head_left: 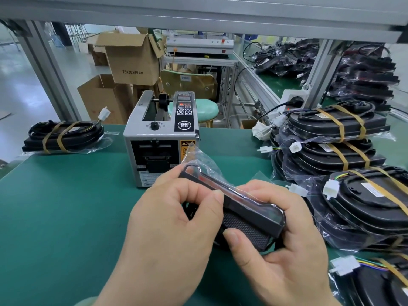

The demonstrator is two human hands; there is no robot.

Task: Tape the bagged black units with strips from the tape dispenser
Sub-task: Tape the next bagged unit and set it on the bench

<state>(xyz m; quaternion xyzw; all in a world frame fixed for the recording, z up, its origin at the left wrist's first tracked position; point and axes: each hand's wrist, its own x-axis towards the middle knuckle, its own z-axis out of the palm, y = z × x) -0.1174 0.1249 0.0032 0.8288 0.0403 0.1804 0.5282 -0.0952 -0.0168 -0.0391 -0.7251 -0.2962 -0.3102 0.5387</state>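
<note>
Hands meet round one bagged black unit [247, 206], held on edge over the green mat [66, 206]; the hands hide whether its lower edge touches the mat. The left hand [174, 219] has its fingers curled, and its thumb and forefinger tip press against the unit's near left side. The right hand [287, 244] wraps the unit's right end, with its thumb on the meshed face turned toward the person and its fingers curled over the top edge onto the far side. Loose clear bag [199, 157] stands up crumpled from the unit's far end, just past the left hand's knuckles.

Directly beyond the grip, and apart from it, the tape dispenser [154, 133] stands on the mat with its outlet facing the hands. Far to the left of the grip and behind it lies a single taped unit [64, 135], bagged and bound by two tan strips. Just right of the grip, near the right hand's knuckles, a stack of taped units [331, 129] fills the mat's edge, with white connectors [331, 188] on coloured wires sticking out of the bags. Well beyond the dispenser stand cardboard boxes [132, 60] and a pale green stool [206, 109].
</note>
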